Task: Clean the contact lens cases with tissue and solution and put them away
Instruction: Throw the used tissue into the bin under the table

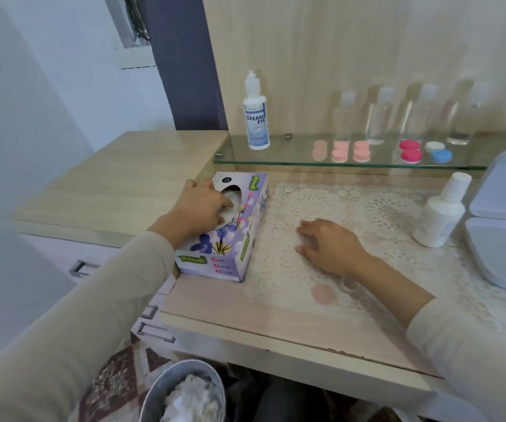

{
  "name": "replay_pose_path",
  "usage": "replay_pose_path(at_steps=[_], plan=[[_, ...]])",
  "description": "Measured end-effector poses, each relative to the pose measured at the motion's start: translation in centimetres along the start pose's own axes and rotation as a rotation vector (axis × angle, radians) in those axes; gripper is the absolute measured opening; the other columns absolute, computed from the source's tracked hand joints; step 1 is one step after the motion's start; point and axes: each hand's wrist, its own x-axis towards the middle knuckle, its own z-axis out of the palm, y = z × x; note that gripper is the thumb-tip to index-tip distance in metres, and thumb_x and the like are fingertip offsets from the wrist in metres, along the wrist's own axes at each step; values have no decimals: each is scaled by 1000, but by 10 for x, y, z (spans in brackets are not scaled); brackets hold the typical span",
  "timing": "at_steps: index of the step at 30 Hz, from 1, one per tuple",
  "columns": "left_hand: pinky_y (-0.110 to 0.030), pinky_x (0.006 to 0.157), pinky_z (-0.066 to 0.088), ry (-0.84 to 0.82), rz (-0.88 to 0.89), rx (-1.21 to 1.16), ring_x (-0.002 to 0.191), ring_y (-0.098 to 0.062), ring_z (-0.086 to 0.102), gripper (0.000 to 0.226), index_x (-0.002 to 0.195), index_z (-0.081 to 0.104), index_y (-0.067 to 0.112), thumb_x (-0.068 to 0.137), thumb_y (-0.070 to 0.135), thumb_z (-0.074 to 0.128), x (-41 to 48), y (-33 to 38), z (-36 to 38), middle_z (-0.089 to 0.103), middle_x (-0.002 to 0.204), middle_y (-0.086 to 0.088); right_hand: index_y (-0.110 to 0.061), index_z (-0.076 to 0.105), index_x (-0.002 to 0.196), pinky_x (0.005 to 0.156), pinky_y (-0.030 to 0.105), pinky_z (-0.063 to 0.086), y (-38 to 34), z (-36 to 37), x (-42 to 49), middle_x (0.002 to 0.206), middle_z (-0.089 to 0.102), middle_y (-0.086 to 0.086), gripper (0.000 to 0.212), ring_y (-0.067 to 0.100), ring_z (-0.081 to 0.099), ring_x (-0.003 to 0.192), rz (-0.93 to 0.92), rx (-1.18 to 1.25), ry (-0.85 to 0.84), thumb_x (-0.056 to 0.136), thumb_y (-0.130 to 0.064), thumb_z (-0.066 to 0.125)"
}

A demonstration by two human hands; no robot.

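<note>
Pale wood surface (245, 324), lace mat (352, 208). Left hand (203, 205) fingers pinch tissue (230, 210) in floral box (233, 257) slot; right hand (328, 245) flat on mat, fingers spread. Clear round lens case (349, 283), pink lid (323, 293) by right wrist.

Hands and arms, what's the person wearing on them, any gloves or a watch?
The left hand and right hand are bare: no gloves or watch in view. The left sleeve and right sleeve are long, plain pale beige, close-fitting, ending at the wrist, without markings.

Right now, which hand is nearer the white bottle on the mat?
Right. The right hand lies on the mat left of the white bottle; the left hand is farther off, at the tissue box.
</note>
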Motion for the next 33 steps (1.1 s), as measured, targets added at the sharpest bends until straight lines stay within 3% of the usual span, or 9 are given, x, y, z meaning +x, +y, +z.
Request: replay_pose_path(at_steps=[4,11,20,25,30,33], plan=[[-35,91,29,5,4,-29,116,-18,38,32,122,56,30,90,31,52,3,0,4,58,117,2,-20,45,134,106,38,34,1,2,-2,150,31,-6,44,18,25,138,1,21,-9,94,-38,46],[-28,79,26,112,9,-140,101,-18,44,14,89,67,23,87,18,53,2,-2,7,63,98,2,-23,40,138,107,40,33,2,3,-1,150,30,-7,48,17,23,140,13,33,-11,93,-40,47],[-34,83,37,155,18,-164,98,-24,47,24,94,62,7,91,17,40,3,-5,11,62,103,-8,-21,40,138,107,38,33,0,3,-2,148,33,-7,49,16,24,139,11,36,12,93,-39,48],[-35,83,40,181,11,-247,99,-25,45,12,86,56,9,85,6,45,-1,-4,4,57,102,-11,-22,41,138,106,39,34,0,2,-2,148,34,-7,49,17,25,139,13,31,11,93,-39,48],[-38,84,39,323,-38,-371,97,-26,43,12,88,54,7,84,-1,46,-3,-11,-9,55,103,-13,-21,42,137,106,39,35,0,2,-3,148,34,-7,47,17,25,139,9,24,18,93,-39,48],[-29,77,35,412,-31,-473,90,-24,43,10,91,55,1,88,0,46,-5,-11,-22,54,99,-13,-20,43,136,106,39,34,1,3,-3,147,36,-5,47,18,27,138,7,28,12,93,-38,49]])
